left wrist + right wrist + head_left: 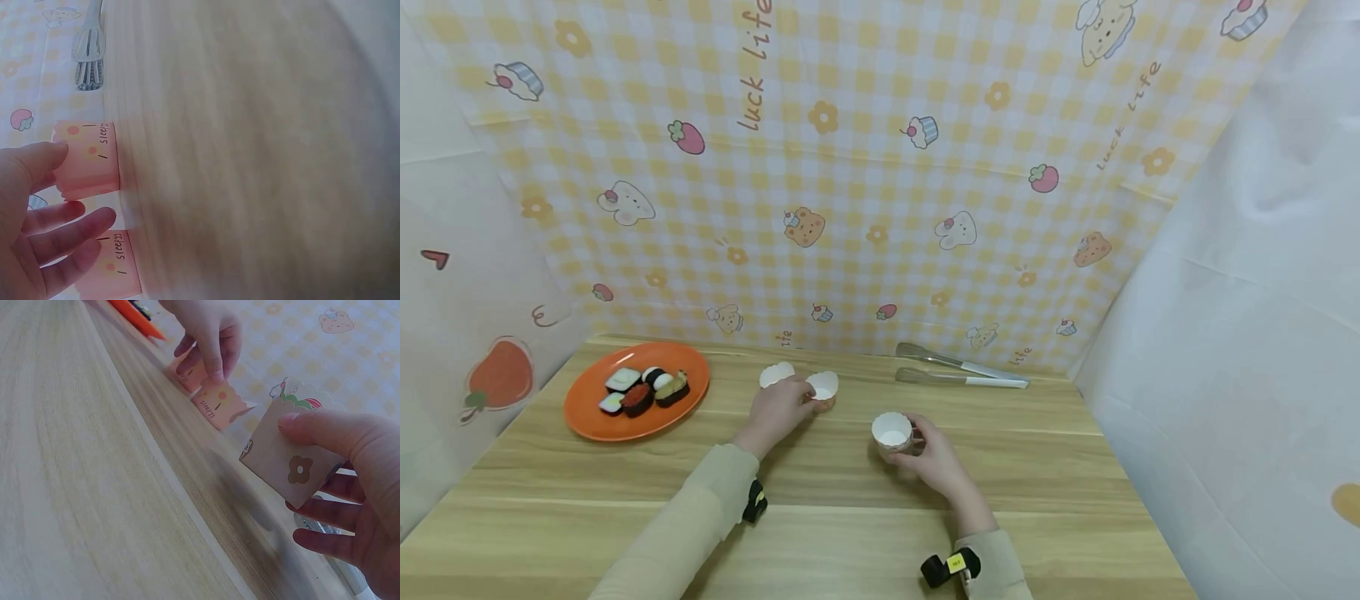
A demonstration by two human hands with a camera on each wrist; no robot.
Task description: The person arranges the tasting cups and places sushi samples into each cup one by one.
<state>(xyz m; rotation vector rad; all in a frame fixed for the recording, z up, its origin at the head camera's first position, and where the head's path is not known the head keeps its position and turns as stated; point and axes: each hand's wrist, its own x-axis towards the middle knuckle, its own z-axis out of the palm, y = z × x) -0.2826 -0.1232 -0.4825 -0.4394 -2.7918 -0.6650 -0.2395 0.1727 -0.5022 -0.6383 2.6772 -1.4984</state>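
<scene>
My right hand (938, 460) grips a beige paper baking cup (284, 450) printed with a brown flower. The cup is raised off the wooden table, its white inside showing in the head view. My left hand (781, 410) pinches the wall of a pink baking cup (87, 165) marked "sleepy", thumb outside and index finger partly hidden behind it. This pink cup stands on the table near the back edge. Close to its left stands a second pink baking cup (777, 374), partly covered by the left hand's other fingers in the left wrist view.
An orange plate (583, 412) with several sushi pieces (637, 400) sits at the left of the wooden table (820, 542). Metal tongs (962, 375) with white handles lie at the back right. A checked cloth (880, 183) hangs behind, with white cloth at both sides.
</scene>
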